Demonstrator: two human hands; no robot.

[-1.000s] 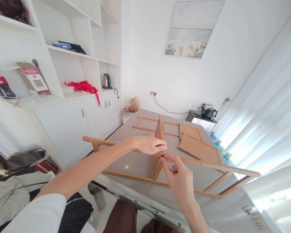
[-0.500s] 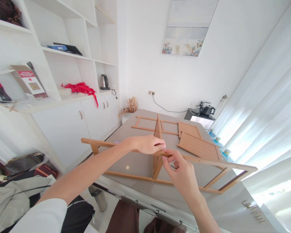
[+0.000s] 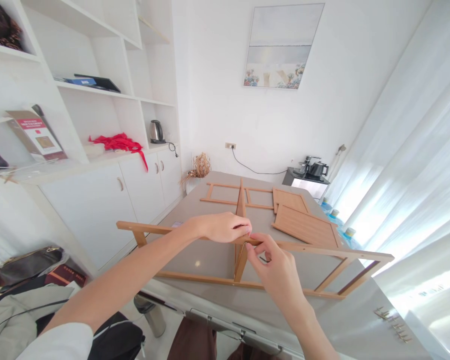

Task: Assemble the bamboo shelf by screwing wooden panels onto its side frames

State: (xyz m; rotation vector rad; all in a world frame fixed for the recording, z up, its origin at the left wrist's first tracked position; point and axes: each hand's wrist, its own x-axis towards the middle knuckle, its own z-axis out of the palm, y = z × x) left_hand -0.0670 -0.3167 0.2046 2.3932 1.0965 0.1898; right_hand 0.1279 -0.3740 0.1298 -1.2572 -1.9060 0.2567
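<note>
A long, ladder-like wooden frame stands on its edge across the near side of the grey table. A wooden panel meets it at right angles near its middle. My left hand is closed over the top rail at this joint, its fingertips pinched there. Just to its right, my right hand has thumb and fingers pinched against the rail. A thin dark rod shows between those fingers; most of it is hidden. Whatever sits at the fingertips is too small to make out.
Several brass-coloured screws lie at the table's near right. Behind are another wooden frame and two wooden panels. Large water bottles stand along the right edge. A bin is below at left.
The view has shifted slightly, so everything sits a little further left. Both hands stay at the same joint, with hardly any visible movement of the fingers.
</note>
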